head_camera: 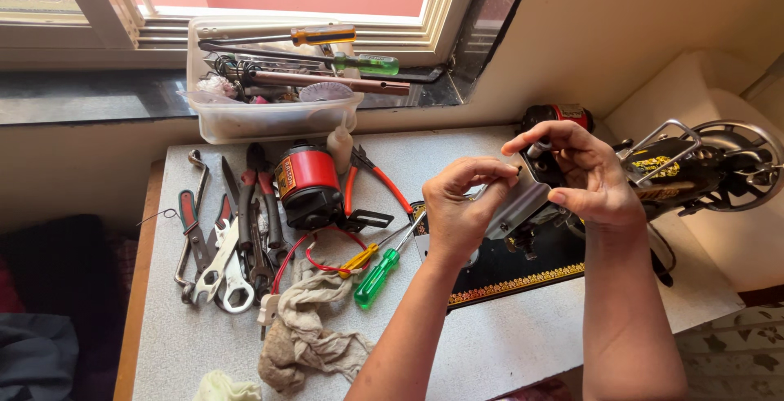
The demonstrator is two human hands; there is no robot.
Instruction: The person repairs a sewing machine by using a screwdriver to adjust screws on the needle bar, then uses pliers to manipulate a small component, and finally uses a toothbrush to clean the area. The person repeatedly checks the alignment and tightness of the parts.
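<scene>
My left hand point(461, 205) pinches a small dark screw at its fingertips, held against a flat silver metal plate point(518, 205). My right hand point(584, 174) grips the plate's right end, thumb below and fingers arched above. Both hands hover over the black sewing machine point(686, 168) with gold decoration, lying on its black base point(506, 270). The machine's handwheel point(747, 160) is at the right.
A grey table point(506, 344) carries pliers and wrenches point(224, 246) at the left, a red and black motor point(306, 184), a green-handled screwdriver point(377, 277), a yellow-handled one point(359, 258) and a crumpled rag point(310, 327). A clear tub point(269, 115) of tools sits on the window sill.
</scene>
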